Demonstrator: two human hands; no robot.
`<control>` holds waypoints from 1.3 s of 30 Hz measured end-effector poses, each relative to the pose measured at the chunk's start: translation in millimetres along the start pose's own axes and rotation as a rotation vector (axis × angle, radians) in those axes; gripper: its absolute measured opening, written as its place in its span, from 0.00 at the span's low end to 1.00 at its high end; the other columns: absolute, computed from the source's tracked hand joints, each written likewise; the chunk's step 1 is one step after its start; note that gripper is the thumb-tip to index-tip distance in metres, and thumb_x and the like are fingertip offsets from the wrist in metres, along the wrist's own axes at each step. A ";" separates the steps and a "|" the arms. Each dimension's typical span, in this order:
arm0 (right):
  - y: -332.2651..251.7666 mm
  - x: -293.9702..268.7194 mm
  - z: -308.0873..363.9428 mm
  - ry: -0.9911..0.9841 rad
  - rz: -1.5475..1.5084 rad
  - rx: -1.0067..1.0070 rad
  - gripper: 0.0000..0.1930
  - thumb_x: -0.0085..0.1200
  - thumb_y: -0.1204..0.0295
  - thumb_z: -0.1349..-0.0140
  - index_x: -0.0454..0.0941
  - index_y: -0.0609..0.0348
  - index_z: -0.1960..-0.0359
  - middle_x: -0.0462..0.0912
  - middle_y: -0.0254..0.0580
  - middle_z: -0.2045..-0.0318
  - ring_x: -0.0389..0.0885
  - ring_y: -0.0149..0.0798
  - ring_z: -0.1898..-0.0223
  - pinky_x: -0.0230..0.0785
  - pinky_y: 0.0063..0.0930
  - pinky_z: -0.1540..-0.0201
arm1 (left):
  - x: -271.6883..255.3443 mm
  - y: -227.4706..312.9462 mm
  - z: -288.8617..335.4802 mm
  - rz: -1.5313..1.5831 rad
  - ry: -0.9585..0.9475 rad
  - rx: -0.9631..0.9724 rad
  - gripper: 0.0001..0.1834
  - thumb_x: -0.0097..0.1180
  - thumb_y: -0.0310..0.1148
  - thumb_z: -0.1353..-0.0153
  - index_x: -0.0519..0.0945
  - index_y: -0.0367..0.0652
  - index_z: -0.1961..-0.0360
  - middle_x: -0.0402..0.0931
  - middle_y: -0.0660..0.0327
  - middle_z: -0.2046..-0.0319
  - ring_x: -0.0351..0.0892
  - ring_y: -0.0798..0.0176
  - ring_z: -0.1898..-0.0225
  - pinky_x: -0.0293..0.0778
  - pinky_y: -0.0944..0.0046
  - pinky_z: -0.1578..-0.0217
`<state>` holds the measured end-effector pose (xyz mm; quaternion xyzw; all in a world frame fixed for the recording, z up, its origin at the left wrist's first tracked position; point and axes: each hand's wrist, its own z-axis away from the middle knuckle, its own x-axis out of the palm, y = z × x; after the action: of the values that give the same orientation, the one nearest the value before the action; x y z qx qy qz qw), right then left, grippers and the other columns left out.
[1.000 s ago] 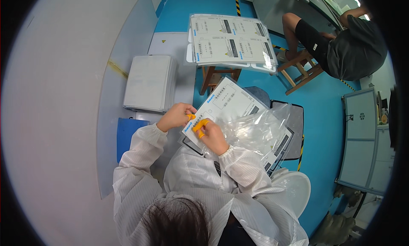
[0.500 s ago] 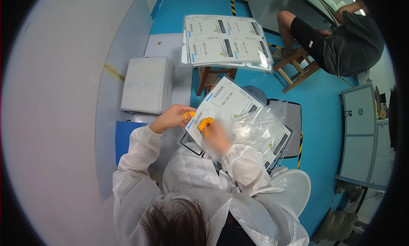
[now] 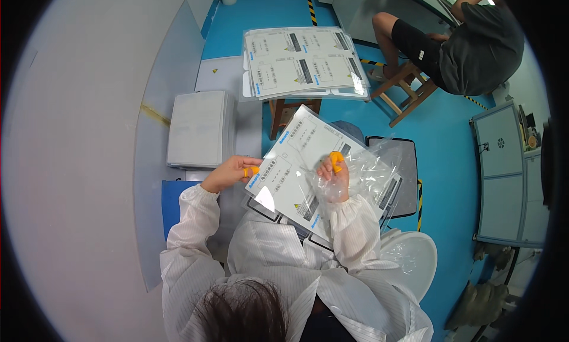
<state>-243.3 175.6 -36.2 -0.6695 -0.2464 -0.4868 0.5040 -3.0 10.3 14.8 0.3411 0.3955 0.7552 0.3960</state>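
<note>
On my lap lies a white printed label sheet (image 3: 284,179), tilted, with dark blocks and yellow warning triangles. My left hand (image 3: 228,173), an orange finger cot on it, is closed on the sheet's left edge. Above the sheet's right part my right hand (image 3: 335,179) is raised, its fingers curled round crumpled clear plastic film (image 3: 373,167). It too wears an orange cot. The film spreads over the sheet's right side and hides part of its print.
Ahead, more printed sheets (image 3: 305,63) are stacked on a wooden stool (image 3: 284,120). A white stack (image 3: 198,128) stands at left beside a blue object (image 3: 172,203). A round white bin (image 3: 418,262) is at right. Another person (image 3: 480,54) sits at far right.
My right hand has moved right and up from the sheet's left part, drawing the clear film with it. The left hand has shifted slightly left and down, still at the sheet's edge.
</note>
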 end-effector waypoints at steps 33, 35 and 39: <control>-333.6 -62.1 193.9 0.489 0.467 -1.010 0.15 0.37 0.64 0.31 0.69 0.61 0.53 0.58 0.29 0.88 0.51 0.24 0.90 0.48 0.17 0.88 | -135.0 88.8 -200.9 0.232 0.630 0.304 0.13 0.46 0.22 0.40 0.75 0.32 0.54 0.77 0.58 0.62 0.78 0.64 0.63 0.73 0.69 0.63; -332.1 -55.2 194.7 0.456 0.485 -1.009 0.15 0.38 0.64 0.32 0.69 0.62 0.52 0.58 0.29 0.88 0.51 0.24 0.90 0.48 0.17 0.88 | -138.3 98.0 -216.6 0.054 0.778 0.276 0.12 0.49 0.23 0.42 0.77 0.33 0.57 0.78 0.58 0.64 0.78 0.65 0.65 0.73 0.69 0.64; -329.3 -39.3 200.3 0.394 0.546 -1.002 0.16 0.38 0.64 0.32 0.69 0.63 0.52 0.59 0.29 0.88 0.51 0.24 0.91 0.48 0.15 0.89 | -140.9 87.1 -227.2 -0.277 1.039 0.215 0.09 0.59 0.28 0.50 0.82 0.37 0.66 0.81 0.55 0.68 0.80 0.62 0.68 0.73 0.64 0.65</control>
<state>-448.7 487.1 68.1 -0.7616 0.2918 -0.5117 0.2703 -155.9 -218.9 -41.3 -0.0935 0.6553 0.7204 0.2071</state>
